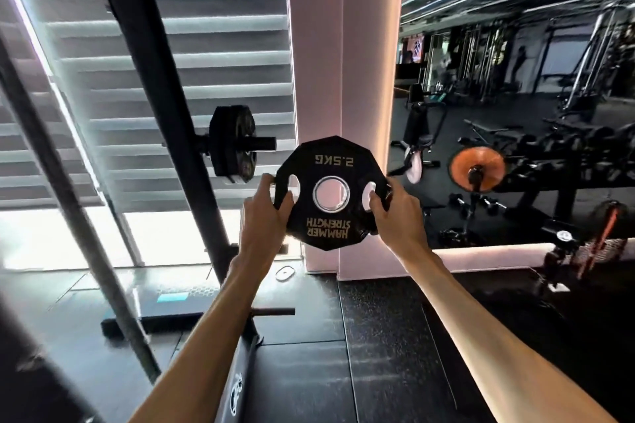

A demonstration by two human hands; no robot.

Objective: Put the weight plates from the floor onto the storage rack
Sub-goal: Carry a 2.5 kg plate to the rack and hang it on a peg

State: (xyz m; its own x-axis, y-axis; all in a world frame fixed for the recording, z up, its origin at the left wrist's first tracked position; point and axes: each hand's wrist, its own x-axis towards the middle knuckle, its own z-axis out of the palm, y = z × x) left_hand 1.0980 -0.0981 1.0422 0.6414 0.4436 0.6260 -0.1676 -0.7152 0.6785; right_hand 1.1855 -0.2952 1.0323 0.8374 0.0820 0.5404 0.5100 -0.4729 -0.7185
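I hold a black 2.5 kg weight plate (330, 161) upright in the air at chest height, its gold lettering upside down. My left hand (264, 203) grips its left edge with the thumb through the left cutout. My right hand (395, 208) grips the right edge through the right cutout. To the plate's left, the black storage rack upright (161, 86) carries a horizontal peg (263, 142) with black plates (233, 144) stacked on it. The peg's free tip is just above and left of my plate. A lower bare peg (275, 311) sticks out near the floor.
A slanted steel bar (68, 203) crosses the left foreground. A pale pillar (343, 45) stands behind the plate, with a mirror (515, 113) on the right reflecting gym machines. Dark rubber floor tiles (378, 336) lie below, and a small white disc (285, 273) rests by the pillar's base.
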